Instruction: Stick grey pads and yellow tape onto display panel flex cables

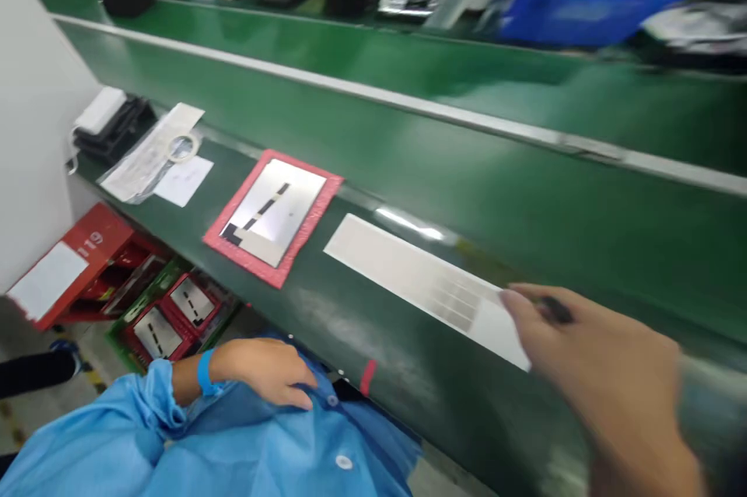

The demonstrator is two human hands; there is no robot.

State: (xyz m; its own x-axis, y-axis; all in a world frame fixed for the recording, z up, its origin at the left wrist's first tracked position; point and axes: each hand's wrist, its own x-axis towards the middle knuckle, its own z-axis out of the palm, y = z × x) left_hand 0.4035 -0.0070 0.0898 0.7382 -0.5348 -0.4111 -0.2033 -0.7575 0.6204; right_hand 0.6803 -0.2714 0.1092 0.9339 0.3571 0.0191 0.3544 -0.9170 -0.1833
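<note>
1. Nearest: the left hand (271,372), bare, rests palm inward on the front of the light-blue cloth gown (262,442); its fingers lie loosely close together, with no object visible in them.
2. The right hand (612,372), bare and blurred, is bent at the right end of the long, white, rectangular sheet (402,264), thumb at the edge. A small dark object (557,310) shows between thumb and fingers; whether they are clamped on the sheet cannot be told.
3. The sheet lies flat on the dark-green, smooth work surface (455,404), its right part bearing a greyish gridded patch. It is judged light, thin and pliable, liable to bend or crease; the short ends or plain margins offer the best hold, clear of the patch.
4. Beyond its left end lies the silvery, flat, rectangular panel (292,205) with dark strips, bordered by red padding (315,209). Probably stiff, slick and easily marked, it is best lifted by opposite edges.
5. Farther left lies the cream-coloured, ring-shaped roll of tape (192,147), likely light and firm, suited to a rim grip.
</note>
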